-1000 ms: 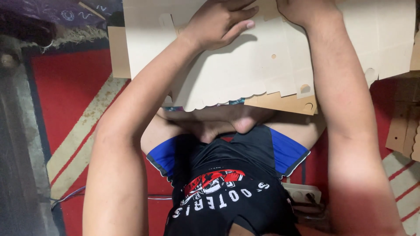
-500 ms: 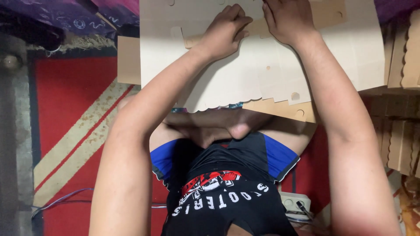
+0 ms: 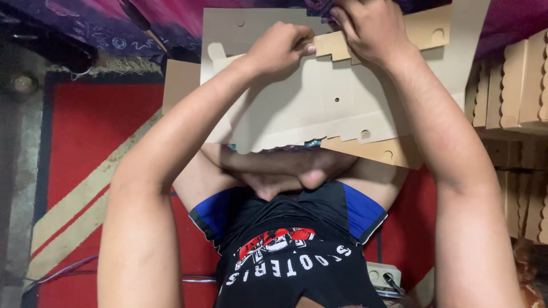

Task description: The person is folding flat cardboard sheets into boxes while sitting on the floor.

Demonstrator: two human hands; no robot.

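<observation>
You sit cross-legged on floor of home turned box-making workshop: red rug (image 3: 97,137) with tan stripes underfoot, purple patterned cloth (image 3: 108,28) behind, die-cut cardboard sheet (image 3: 319,108) on lap, stacked folded cardboard boxes (image 3: 514,85) at right, power strip (image 3: 383,276) nearby.

Flat box blank (image 3: 319,108): pale grey-brown die-cut cardboard with small round holes and scalloped edges, lying across your lap.
Tan flap (image 3: 422,28): browner notched strip along the blank's far edge.
Folded boxes (image 3: 514,85): tan stack with wavy edges, standing just right of the blank.
Screens, labels, signs: none.
</observation>
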